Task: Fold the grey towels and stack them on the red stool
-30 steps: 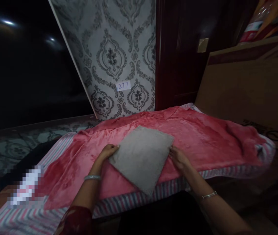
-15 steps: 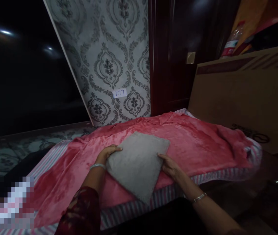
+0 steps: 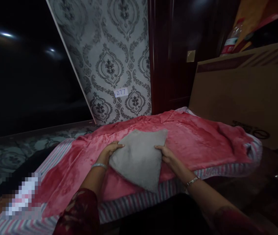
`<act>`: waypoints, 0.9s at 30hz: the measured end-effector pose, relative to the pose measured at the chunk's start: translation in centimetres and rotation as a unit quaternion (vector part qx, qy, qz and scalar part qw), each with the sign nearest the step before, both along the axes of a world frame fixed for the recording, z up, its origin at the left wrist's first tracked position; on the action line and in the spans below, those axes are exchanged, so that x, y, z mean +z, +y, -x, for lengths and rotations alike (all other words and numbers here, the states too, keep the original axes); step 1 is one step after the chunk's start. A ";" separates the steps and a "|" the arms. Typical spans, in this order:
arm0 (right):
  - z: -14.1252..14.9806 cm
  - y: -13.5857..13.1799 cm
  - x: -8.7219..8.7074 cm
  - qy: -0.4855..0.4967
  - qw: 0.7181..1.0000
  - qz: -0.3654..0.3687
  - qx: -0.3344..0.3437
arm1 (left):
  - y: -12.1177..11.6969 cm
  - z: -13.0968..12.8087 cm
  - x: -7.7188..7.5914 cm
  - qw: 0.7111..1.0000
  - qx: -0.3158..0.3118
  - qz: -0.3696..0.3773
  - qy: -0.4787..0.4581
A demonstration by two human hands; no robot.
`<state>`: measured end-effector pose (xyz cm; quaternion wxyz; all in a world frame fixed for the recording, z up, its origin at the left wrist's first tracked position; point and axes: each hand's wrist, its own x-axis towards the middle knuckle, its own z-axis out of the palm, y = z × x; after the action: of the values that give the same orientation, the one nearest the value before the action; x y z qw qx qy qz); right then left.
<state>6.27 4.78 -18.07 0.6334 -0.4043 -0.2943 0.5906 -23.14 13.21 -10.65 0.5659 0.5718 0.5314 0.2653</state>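
A grey, roughly square cloth (image 3: 139, 156) with a soft, fuzzy edge is held up in both hands, its surface bowed and its far edge dipping in the middle. My left hand (image 3: 111, 150) grips its left side, thumb on top and fingers underneath. On the opposite side my right hand (image 3: 165, 153) pinches the right edge, thumb on the upper face. Below the cloth lies a pink plush blanket (image 3: 193, 140), spread over a striped sheet (image 3: 139, 204). Whether the cloth touches the blanket I cannot tell.
A large dark screen (image 3: 31, 71) stands at the left, beside patterned wallpaper (image 3: 109, 65) with a paper label (image 3: 121, 92) reading 277. A cardboard box (image 3: 241, 88) is at the right, with a plastic bottle (image 3: 232, 42) behind its top edge. A blurred patch covers the lower left.
The cloth has bent, its far edge now curving in and its near corner lifted a little. My right hand has shifted slightly left and up along with it.
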 end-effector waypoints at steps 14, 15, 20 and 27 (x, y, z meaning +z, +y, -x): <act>-0.5 3.9 -0.5 -0.021 0.996 0.044 0.072 | -5.5 3.0 -3.9 0.976 0.129 0.133 -0.117; -0.4 3.8 -0.9 -0.020 0.997 0.039 0.068 | -5.4 3.1 -4.6 0.974 0.131 0.145 -0.118; -0.5 3.7 -1.4 -0.028 0.997 0.031 0.072 | -3.8 2.8 -5.1 0.967 0.128 0.172 -0.136; -0.5 5.6 0.7 -0.086 0.993 0.005 0.083 | -2.9 1.7 -3.7 0.979 0.135 0.035 -0.148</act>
<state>6.81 10.40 -17.38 0.5527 -0.4305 -0.3771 0.6057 -24.89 10.30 -14.40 0.6170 0.4288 0.5230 0.4024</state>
